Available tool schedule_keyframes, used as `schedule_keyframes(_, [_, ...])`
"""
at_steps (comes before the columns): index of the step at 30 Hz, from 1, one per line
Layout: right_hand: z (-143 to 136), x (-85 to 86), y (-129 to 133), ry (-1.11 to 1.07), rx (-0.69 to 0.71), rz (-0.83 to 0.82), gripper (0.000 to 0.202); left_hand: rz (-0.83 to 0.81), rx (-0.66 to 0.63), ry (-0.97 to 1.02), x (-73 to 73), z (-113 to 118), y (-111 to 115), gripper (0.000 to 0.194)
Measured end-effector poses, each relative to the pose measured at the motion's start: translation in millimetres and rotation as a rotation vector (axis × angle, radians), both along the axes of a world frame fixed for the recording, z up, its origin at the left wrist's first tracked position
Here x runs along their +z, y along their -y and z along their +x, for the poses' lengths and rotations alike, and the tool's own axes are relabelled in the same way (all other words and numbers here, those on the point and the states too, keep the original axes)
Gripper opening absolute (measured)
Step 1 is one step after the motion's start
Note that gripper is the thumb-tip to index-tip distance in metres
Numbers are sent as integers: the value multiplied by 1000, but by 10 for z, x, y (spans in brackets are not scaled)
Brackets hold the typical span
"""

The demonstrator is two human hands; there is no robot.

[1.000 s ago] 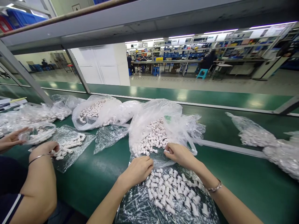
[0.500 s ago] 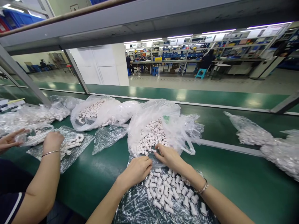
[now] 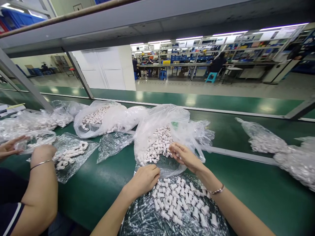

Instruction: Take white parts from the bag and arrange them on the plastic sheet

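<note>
A large translucent plastic bag (image 3: 144, 131) lies open before me, with many small white pipe fittings (image 3: 159, 141) inside. My left hand (image 3: 146, 178) has its fingers pressed together on the bag's near edge. Over the bag's right part, my right hand (image 3: 183, 155) has curled fingers; what they hold, if anything, is hidden. Nearer to me, loose white fittings (image 3: 174, 200) are spread over a clear crinkled plastic sheet (image 3: 142, 216), just below both hands.
At left, a co-worker's hands (image 3: 44, 151) are at a small bag beside fittings on another clear sheet (image 3: 88, 154). More filled bags (image 3: 265, 141) lie at right. A metal shelf frame (image 3: 81, 75) rises behind the green table.
My right hand has moved up and to the right from the fittings at the bag's opening. My left hand has stayed put. The co-worker's near hand has shifted left.
</note>
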State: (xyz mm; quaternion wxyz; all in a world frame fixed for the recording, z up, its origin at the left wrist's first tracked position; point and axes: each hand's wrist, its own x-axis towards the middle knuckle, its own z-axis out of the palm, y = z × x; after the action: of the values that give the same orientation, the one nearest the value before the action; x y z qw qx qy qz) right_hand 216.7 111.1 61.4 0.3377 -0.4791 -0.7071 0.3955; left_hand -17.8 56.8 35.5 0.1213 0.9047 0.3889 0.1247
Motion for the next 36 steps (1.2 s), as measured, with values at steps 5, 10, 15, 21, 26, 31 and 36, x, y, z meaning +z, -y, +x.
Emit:
schedule_keyframes(5, [-101, -272, 2, 200, -74, 131, 23, -15, -3, 8, 14, 2, 1, 15])
schedule_keyframes(10, [-145, -323, 3, 279, -64, 149, 16, -11, 1, 3, 17, 7, -10, 15])
schedule_keyframes(15, [-78, 27, 65, 203, 81, 24, 32, -7, 1, -8, 11, 2, -3, 16])
schedule_keyframes(21, [-116, 305, 319, 362, 595, -97, 17, -30, 3, 4, -1, -11, -7, 14])
schedule_keyframes(26, [-234, 318, 528, 589, 647, 55, 6, -45, 18, 16, 10, -7, -14, 17])
schedule_keyframes(31, [-177, 450, 576, 555, 632, 54, 14, -65, 11, 20, 38, -8, 2, 17])
schedule_keyframes(36, [-31, 336, 354, 525, 413, 104, 11, -37, 4, 16, 18, -6, -3, 16])
